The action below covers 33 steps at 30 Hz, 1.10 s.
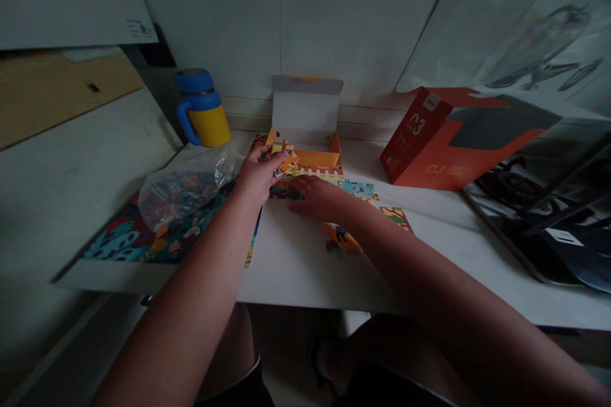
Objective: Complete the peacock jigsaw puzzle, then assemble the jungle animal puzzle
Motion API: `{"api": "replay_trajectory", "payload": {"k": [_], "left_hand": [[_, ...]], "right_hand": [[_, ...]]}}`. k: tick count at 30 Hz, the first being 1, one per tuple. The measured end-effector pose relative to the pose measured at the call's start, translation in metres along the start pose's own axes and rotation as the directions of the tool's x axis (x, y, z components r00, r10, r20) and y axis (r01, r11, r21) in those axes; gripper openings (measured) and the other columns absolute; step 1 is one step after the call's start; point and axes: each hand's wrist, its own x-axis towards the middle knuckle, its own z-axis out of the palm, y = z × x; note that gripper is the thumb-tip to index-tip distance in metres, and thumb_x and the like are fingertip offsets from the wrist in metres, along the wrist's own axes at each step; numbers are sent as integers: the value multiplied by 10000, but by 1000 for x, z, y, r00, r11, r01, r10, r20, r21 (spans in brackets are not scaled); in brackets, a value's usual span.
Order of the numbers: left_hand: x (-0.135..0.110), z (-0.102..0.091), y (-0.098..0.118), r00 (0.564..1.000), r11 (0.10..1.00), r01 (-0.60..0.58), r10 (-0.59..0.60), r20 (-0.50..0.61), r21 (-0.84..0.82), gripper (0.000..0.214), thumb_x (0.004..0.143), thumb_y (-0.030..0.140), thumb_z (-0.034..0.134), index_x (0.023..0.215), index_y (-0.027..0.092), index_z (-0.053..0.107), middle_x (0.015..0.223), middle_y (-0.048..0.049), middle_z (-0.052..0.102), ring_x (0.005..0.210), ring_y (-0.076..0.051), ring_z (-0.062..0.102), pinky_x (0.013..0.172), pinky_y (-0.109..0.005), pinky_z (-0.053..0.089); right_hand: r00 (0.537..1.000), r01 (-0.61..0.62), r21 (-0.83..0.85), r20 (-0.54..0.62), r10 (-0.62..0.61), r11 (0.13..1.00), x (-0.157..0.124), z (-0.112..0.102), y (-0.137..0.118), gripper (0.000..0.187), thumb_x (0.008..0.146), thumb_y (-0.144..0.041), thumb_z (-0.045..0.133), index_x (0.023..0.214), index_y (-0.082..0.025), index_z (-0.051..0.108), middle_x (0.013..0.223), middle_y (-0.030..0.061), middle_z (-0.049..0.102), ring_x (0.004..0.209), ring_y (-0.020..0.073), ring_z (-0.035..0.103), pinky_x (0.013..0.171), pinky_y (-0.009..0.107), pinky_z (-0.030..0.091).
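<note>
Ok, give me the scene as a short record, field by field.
left hand: holds small orange cardboard puzzle pieces
right hand: flat on white table, among loose colourful puzzle pieces
behind hands: open orange cardboard box, grey lid up
left side: yellow mug with blue lid; clear plastic bag
right side: large red-orange carton

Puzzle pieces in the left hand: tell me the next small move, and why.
Probably lower the left hand and set its small orange cardboard puzzle pieces beside the right hand, which lies flat among colourful loose pieces on the white table.
</note>
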Motion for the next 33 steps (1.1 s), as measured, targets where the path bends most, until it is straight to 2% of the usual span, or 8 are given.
{"api": "replay_trajectory", "payload": {"k": [2, 5, 9, 14, 18, 20, 24, 33], "left_hand": [[1, 0, 1, 1000, 1000, 10, -10, -15, -7, 481, 709, 223, 941, 1078, 223, 633, 1097, -36, 767, 915, -203, 780, 748, -335, 656], [0, 1, 1, 1000, 1000, 13, -13, -28, -18, 456, 740, 196, 920, 1093, 219, 633, 1092, -44, 765, 902, -203, 774, 734, -337, 658], [-1, 4, 1, 1000, 999, 19, -20, -6, -30, 421, 772, 165, 895, 1108, 207, 646, 1055, -41, 761, 873, -188, 760, 716, -315, 649], [-2, 5, 1, 1000, 999, 31, -31, 2, -17, 421, 755, 164, 903, 1091, 211, 654, 1067, -42, 759, 897, -190, 758, 734, -312, 641], [-3, 3, 0, 999, 1000, 27, -26, 25, -8, 448, 728, 197, 929, 1083, 214, 656, 1086, -51, 761, 931, -208, 759, 747, -329, 646], [-3, 3, 0, 999, 1000, 24, -23, 32, 0, 443, 730, 198, 927, 1079, 217, 656, 1085, -49, 761, 944, -213, 759, 745, -330, 648], [-4, 6, -1, 999, 1000, 29, -29, 40, -1, 419, 757, 182, 909, 1076, 224, 642, 1083, -53, 772, 959, -217, 767, 747, -330, 652], [-1, 5, -8, 997, 999, 44, -45, 57, 21, 438, 744, 201, 938, 1053, 223, 627, 1065, -57, 776, 922, -222, 777, 731, -352, 662]], "right_hand": [[999, 30, 17, 19, -30, 999, 3, 1, 2, 441, 991, -340, 766, 1394, -177, 693, 1453, 171, 673, 1334, 325, 638, 1146, 442, 492], [998, 47, 12, 32, -48, 999, -12, -6, -3, 362, 982, -314, 776, 1307, -160, 733, 1353, 166, 710, 1275, 325, 666, 1124, 421, 502], [996, 42, 47, 83, -46, 998, -45, -17, -31, 362, 957, -265, 812, 1294, -161, 730, 1316, 163, 723, 1230, 324, 681, 1099, 433, 532], [995, 39, 101, 83, -47, 994, -79, -14, -63, 422, 973, -281, 812, 1362, -160, 700, 1400, 162, 697, 1295, 320, 658, 1159, 459, 520], [998, -24, 119, -48, 30, 993, -114, -14, -47, 616, 957, -391, 841, 1486, -167, 620, 1613, 182, 543, 1472, 337, 532, 1251, 503, 447], [990, -103, 81, -88, 110, 991, -134, -16, -28, 666, 905, -410, 887, 1470, -167, 630, 1567, 191, 580, 1445, 376, 548, 1233, 567, 457], [985, -166, 106, -38, 171, 980, -162, -17, -1, 483, 927, -368, 855, 1356, -219, 694, 1391, 148, 672, 1252, 340, 665, 1113, 552, 556], [982, -182, 83, -45, 186, 980, -155, -15, 1, 374, 927, -345, 852, 1231, -218, 676, 1268, 137, 649, 1151, 328, 660, 1070, 542, 568]]}}
